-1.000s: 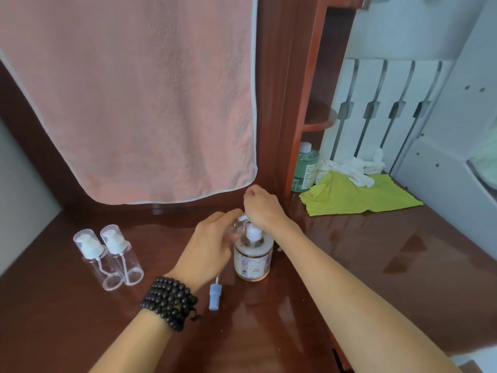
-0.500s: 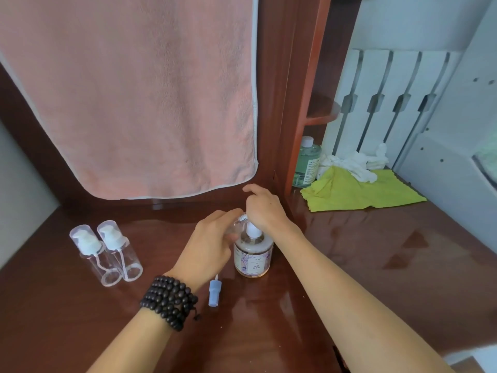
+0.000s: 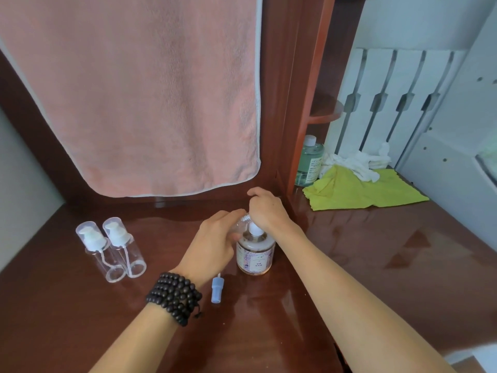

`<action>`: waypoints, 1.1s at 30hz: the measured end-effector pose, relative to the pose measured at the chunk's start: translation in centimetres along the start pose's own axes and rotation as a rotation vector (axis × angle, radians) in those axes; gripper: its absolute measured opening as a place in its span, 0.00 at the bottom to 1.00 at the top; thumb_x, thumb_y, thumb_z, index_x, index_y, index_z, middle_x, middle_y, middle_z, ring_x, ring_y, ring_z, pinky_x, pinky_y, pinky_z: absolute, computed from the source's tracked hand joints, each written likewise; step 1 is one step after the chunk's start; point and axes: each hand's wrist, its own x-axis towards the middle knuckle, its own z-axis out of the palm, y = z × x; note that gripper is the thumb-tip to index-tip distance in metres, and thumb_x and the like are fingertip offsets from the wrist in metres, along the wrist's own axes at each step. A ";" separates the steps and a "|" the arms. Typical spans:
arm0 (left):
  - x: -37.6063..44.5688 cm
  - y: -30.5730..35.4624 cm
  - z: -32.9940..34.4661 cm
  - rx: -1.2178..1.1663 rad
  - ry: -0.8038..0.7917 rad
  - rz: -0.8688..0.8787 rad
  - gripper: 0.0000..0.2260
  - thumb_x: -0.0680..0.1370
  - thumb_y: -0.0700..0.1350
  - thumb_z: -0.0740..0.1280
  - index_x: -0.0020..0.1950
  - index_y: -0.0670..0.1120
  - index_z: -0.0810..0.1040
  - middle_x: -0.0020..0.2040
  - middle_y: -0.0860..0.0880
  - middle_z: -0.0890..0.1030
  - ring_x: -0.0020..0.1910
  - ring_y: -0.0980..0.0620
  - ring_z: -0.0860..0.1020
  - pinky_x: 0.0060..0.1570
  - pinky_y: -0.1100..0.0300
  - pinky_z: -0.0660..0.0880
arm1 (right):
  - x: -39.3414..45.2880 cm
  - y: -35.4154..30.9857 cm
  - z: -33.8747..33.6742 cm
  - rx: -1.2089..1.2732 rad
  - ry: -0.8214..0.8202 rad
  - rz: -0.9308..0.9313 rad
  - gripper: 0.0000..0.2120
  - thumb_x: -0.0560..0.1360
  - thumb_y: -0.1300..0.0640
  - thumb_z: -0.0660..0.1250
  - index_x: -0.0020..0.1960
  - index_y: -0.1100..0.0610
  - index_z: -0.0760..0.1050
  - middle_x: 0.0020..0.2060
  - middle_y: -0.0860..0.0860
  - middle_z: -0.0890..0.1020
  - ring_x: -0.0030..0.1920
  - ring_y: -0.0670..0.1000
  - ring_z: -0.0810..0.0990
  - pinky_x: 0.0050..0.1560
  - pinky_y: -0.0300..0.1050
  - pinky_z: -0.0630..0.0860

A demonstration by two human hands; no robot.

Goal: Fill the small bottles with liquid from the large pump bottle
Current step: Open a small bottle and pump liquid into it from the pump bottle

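right hand (image 3: pixel 265 210) presses pump bottle (image 3: pixel 255 254)

Two hands: the left hand (image 3: pixel 215 238) and the right hand (image 3: pixel 266 211), both near the middle. One pump bottle (image 3: pixel 255 254) stands under them. Two capped small bottles (image 3: pixel 111 249) lie side by side at 9 o'clock, and a third clear one (image 3: pixel 240 228), mostly hidden, sits in the left hand. One loose blue cap (image 3: pixel 216 290) lies at 6 o'clock. One green bottle (image 3: pixel 309 162), one yellow cloth (image 3: pixel 360 192) and one white rag (image 3: pixel 357 162) are at 2 o'clock. One pink towel (image 3: pixel 139 90) hangs at 11 o'clock. One bead bracelet (image 3: pixel 174 298) wraps the left wrist.
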 end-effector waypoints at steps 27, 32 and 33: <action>0.1 0.8 -1.4 -0.012 0.032 -0.005 0.20 0.77 0.39 0.68 0.69 0.47 0.73 0.53 0.52 0.77 0.51 0.58 0.75 0.51 0.81 0.63 | -6.2 7.3 -5.0 -0.556 0.314 -1.054 0.22 0.74 0.57 0.68 0.68 0.58 0.79 0.69 0.48 0.78 0.74 0.47 0.71 0.67 0.53 0.67; 0.3 0.9 -1.0 -0.031 0.050 0.008 0.21 0.76 0.37 0.68 0.68 0.48 0.74 0.52 0.54 0.77 0.49 0.67 0.74 0.51 0.80 0.64 | -5.5 7.0 -3.6 -0.506 0.401 -1.041 0.23 0.75 0.53 0.66 0.68 0.59 0.78 0.69 0.49 0.78 0.74 0.47 0.71 0.65 0.55 0.68; 0.4 0.9 -0.9 -0.032 0.052 0.013 0.21 0.76 0.37 0.68 0.68 0.49 0.74 0.52 0.54 0.77 0.49 0.67 0.74 0.52 0.80 0.64 | -5.4 7.0 -3.5 -0.491 0.423 -1.050 0.21 0.75 0.53 0.66 0.66 0.59 0.80 0.67 0.49 0.80 0.73 0.47 0.72 0.63 0.56 0.69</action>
